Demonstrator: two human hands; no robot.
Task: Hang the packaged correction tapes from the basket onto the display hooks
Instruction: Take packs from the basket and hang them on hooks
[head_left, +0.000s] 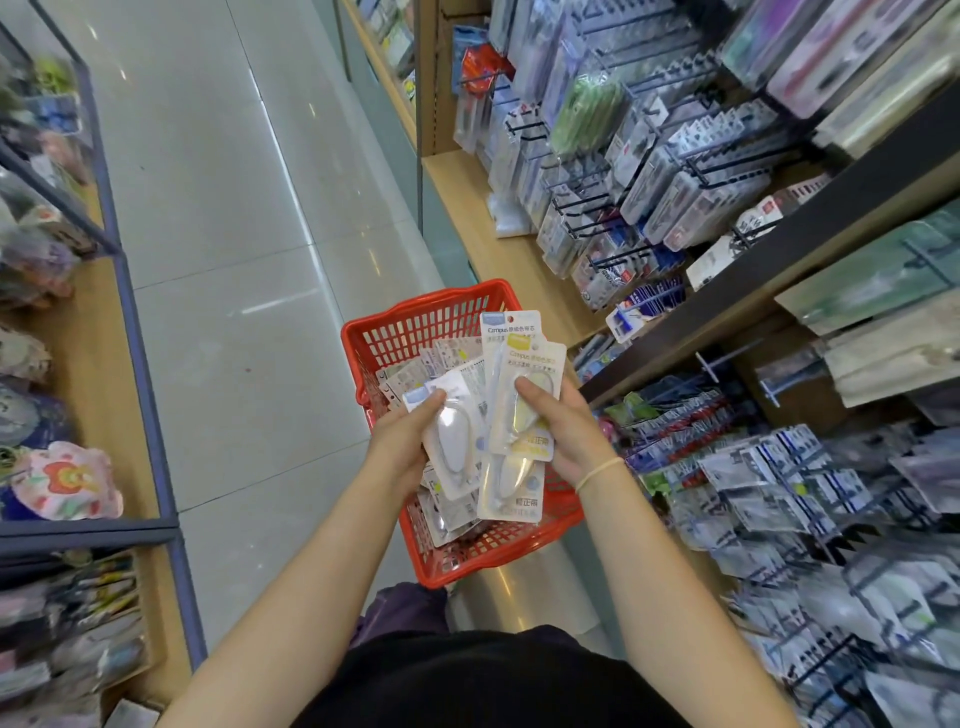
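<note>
A red plastic basket (415, 322) stands on the floor in front of me, holding several packaged correction tapes (415, 371). Above it, my left hand (402, 441) grips a white correction tape pack (452, 441) with the thumb on its blister. My right hand (566, 431) holds a fanned stack of correction tape packs (524, 395), the front one yellow-labelled, thumb pressed on its face. A cream band circles my right wrist. The display hooks (727, 358) jut out from the shelving to my right, one bare white hook among filled ones.
Tall shelving on the right carries many hanging stationery packs (649, 171) on black hooks. A low wooden display (93, 364) with plush items lines the left. The tiled aisle floor (208, 208) runs ahead between them.
</note>
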